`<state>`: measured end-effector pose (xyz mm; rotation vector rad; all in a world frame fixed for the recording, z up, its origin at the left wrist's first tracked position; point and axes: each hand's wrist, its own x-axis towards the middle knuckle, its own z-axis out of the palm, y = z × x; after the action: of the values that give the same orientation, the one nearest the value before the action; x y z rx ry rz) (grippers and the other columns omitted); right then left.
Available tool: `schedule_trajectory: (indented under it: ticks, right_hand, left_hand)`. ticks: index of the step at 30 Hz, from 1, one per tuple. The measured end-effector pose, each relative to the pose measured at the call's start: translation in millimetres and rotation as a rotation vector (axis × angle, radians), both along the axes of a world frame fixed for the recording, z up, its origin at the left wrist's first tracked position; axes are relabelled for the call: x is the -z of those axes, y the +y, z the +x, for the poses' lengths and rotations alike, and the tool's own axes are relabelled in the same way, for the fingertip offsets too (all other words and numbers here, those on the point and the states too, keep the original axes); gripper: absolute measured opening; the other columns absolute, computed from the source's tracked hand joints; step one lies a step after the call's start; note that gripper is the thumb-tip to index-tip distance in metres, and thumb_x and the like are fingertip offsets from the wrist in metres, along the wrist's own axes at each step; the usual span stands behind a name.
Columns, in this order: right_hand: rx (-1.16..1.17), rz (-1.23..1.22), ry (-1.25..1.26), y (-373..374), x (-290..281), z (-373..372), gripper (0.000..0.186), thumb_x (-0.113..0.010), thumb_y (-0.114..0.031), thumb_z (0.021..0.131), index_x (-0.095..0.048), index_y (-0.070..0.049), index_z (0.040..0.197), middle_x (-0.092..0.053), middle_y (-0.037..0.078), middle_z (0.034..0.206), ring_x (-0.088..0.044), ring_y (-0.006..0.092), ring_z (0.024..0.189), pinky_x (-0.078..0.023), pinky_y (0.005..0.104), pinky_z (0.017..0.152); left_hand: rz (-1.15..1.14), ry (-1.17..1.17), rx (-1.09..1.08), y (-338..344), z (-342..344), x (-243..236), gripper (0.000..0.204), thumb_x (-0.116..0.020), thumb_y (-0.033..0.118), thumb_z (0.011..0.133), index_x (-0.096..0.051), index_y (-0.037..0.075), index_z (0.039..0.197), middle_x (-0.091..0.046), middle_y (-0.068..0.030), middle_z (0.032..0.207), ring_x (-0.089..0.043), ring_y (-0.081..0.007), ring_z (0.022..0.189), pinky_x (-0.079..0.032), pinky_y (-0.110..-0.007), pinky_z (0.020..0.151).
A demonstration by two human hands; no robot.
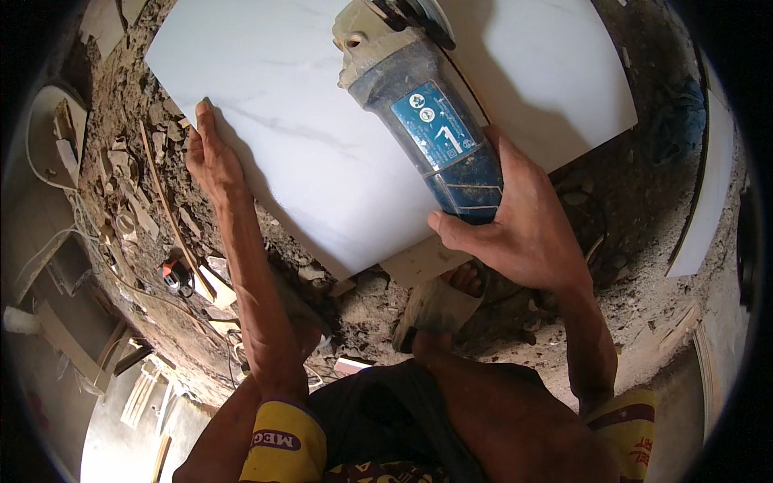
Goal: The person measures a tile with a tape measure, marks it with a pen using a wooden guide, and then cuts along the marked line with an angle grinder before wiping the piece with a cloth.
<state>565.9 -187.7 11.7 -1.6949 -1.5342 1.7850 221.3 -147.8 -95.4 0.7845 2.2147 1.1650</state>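
Note:
A large white tile (274, 153) with faint grey veining lies before me. In my right hand (531, 217) is a blue angle grinder (435, 141), wrapped by my fingers and thumb at its rear end. The grinder's head points away from me, and its disc (436, 20) shows only in part at the top edge of the view. Along the grinder's right side a dark line runs across the tile, partly hidden by the tool. At the tile's left edge my left hand (216, 157) grips with the thumb on top; its other fingers are mostly hidden.
Rubble and broken offcuts cover the ground (129, 177) at the left, with a thin wooden strip (169, 205) among them. Nearby lies a red and black tool (175, 275), perhaps a tape measure. Loose cables (121, 266) trail there. A long white strip (707, 193) stands at the right.

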Motion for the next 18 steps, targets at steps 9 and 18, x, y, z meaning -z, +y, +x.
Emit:
schedule_trajectory:
  ticks: [9,18]
  right_hand:
    - [0.031,-0.036,0.034,-1,2,0,0.061,-0.084,-0.024,0.078,-0.055,0.003,0.125,-0.067,0.015,0.099,-0.067,0.0239,0.086,-0.055,0.0416,0.083]
    - [0.034,0.044,0.012,-14,0,5,0.053,-0.082,-0.026,0.076,-0.055,0.004,0.111,-0.068,0.019,0.088,-0.071,0.0287,0.075,-0.057,0.0417,0.071]
  left_hand:
    - [0.036,0.005,0.014,-1,-3,2,0.048,-0.069,0.053,0.099,-0.075,0.005,0.102,-0.068,0.0002,0.080,-0.059,-0.0104,0.070,-0.050,-0.028,0.065]
    - [0.022,0.008,0.003,0,3,-1,0.048,-0.066,0.050,0.102,-0.076,0.004,0.112,-0.072,-0.0022,0.087,-0.063,-0.0113,0.076,-0.052,-0.028,0.069]
